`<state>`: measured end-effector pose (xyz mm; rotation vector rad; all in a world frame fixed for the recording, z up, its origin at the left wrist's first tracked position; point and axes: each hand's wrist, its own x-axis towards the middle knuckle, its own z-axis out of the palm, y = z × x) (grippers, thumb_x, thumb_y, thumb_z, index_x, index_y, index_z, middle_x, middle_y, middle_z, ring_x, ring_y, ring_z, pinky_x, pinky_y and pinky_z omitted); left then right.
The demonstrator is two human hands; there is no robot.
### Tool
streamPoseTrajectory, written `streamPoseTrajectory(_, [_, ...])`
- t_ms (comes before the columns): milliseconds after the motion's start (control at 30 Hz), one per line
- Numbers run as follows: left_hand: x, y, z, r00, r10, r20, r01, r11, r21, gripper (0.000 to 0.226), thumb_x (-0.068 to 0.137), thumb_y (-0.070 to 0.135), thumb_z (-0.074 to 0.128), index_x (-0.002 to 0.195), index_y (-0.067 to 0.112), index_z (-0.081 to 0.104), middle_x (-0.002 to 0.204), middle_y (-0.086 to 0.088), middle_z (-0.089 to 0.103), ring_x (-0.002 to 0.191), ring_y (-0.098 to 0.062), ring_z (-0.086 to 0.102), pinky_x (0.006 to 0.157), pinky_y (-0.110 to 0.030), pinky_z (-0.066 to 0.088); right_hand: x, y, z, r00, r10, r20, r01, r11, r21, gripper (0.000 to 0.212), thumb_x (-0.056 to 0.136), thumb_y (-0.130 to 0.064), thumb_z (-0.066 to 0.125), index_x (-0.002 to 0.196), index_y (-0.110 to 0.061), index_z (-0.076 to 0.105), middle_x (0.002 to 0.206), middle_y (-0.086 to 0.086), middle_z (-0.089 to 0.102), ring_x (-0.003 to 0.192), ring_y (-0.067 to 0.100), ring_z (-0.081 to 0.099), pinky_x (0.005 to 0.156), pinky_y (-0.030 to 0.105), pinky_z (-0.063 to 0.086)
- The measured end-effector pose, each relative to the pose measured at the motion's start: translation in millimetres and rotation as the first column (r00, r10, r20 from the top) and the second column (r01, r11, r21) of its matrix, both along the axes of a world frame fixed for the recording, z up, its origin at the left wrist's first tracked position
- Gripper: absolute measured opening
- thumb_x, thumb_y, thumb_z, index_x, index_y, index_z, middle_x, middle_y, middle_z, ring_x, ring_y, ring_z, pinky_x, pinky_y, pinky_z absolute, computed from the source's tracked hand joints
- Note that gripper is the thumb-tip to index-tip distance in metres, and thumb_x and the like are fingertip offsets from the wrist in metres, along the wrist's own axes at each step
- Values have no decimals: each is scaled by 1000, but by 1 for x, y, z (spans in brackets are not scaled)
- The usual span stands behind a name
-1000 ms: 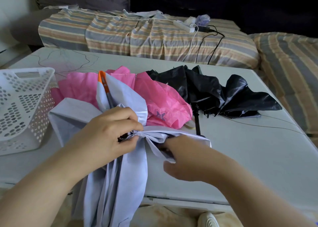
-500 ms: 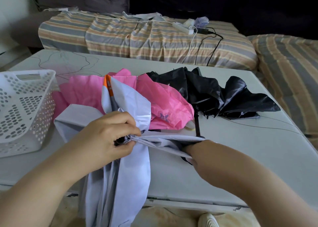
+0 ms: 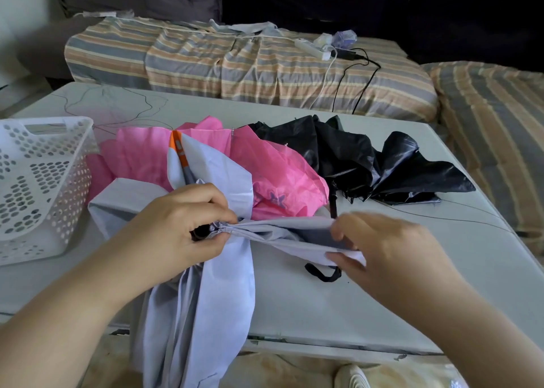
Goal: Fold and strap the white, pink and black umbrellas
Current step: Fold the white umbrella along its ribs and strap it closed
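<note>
Since the earlier frame, the right hand [image 3: 391, 249] has travelled outward to the right along a panel of the white umbrella [image 3: 203, 284], drawing that panel out flat; the left hand [image 3: 179, 228] has kept its place at the gathered middle.

Head view: the left hand's fingers are curled tight round the bunched canopy and the shaft within it. The right hand pinches the panel's outer edge between thumb and fingertips, though motion blur hides the exact finger positions. The white umbrella lies at the near edge of the table [image 3: 412, 299], with its lower folds hanging over that edge. Behind it lie the pink umbrella [image 3: 282, 178] and, to the right, the black umbrella [image 3: 368, 158] — both loose and unstrapped. A black strap loop [image 3: 323, 273] rests on the table just below the stretched panel.

Procedure for this step, as judged: hold the middle firmly, keep the panel taut, crease it flat, then wrap it round the shaft in one direction. Repeat for each panel before strapping.

Clearances: the white basket [image 3: 38, 187] stands close on the left, limiting sweep there. Open tabletop lies to the right and front-right — work the folds in that direction. Keep hanging fabric from sliding off the near edge.
</note>
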<state>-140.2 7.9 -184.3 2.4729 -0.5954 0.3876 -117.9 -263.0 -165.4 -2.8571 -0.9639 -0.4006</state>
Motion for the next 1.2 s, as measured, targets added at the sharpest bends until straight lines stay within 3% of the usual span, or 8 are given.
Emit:
streamPoseTrajectory(167, [0,-6,-2,1000,-15,6,15,999,30,28,77,31,53,88,15,74,89,16,53,77,4,49,71,-4,36,4,31,-22,1000,-14,2,14,998,65,71,69,-55,64,128,-18,49,109,0,56,96,21,50,82,31,43])
streamPoseTrajectory(233, [0,-7,-1,1000,-23,11,23,999,38,28,77,29,53,87,14,74,89,16,52,78,8,46,73,-1,34,8,35,-31,997,34,-72,-36,999,-26,49,62,-44,78,104,-22,65,84,-3,61,78,23,61,57,25,44])
streamPoseTrajectory(300, [0,-5,-1,1000,-19,17,18,999,42,27,76,29,53,85,13,74,89,16,52,76,8,45,72,0,33,14,28,-27,1000,13,-9,-14,997,-81,25,50,-27,76,56,-23,52,47,-10,28,37,23,47,42,12,9])
streamPoseTrajectory(400, [0,2,0,1000,-2,21,1,999,42,26,77,30,54,84,14,73,89,16,52,72,2,48,68,-2,35,13,19,-6,1000,-15,-8,14,991,-135,15,61,-27,54,52,-18,46,58,-12,-2,31,29,31,44,14,6])
streamPoseTrajectory(600, [-4,0,-1,996,-47,71,39,993,112,24,80,25,53,87,13,72,88,12,52,76,3,45,74,-4,33,-5,15,1,847,-279,-452,35,879,-476,32,85,-37,61,112,-22,53,83,-5,50,79,19,57,67,25,45])
streamPoseTrajectory(800, [-6,-6,-3,984,-88,156,54,977,207,21,81,22,53,87,13,71,90,5,55,79,-13,54,69,-23,43,-17,61,15,891,144,-430,-123,989,77,75,75,-54,70,139,-42,31,130,-20,45,116,2,44,74,10,33])
streamPoseTrajectory(1000, [-9,-6,-2,988,-42,151,18,988,156,25,80,28,53,102,16,59,106,4,47,81,-10,54,65,-27,46,-5,90,-20,934,18,-356,-48,996,-76,58,96,-11,43,148,-21,19,97,6,56,87,31,55,53,31,31])
streamPoseTrajectory(1200, [-13,-7,-2,955,235,183,-212,968,-135,51,67,48,64,101,18,39,105,5,37,75,-9,46,62,-31,43,-8,95,-20,889,-7,-458,2,1000,-11,60,100,-12,39,151,-31,15,99,10,57,86,31,53,56,34,26])
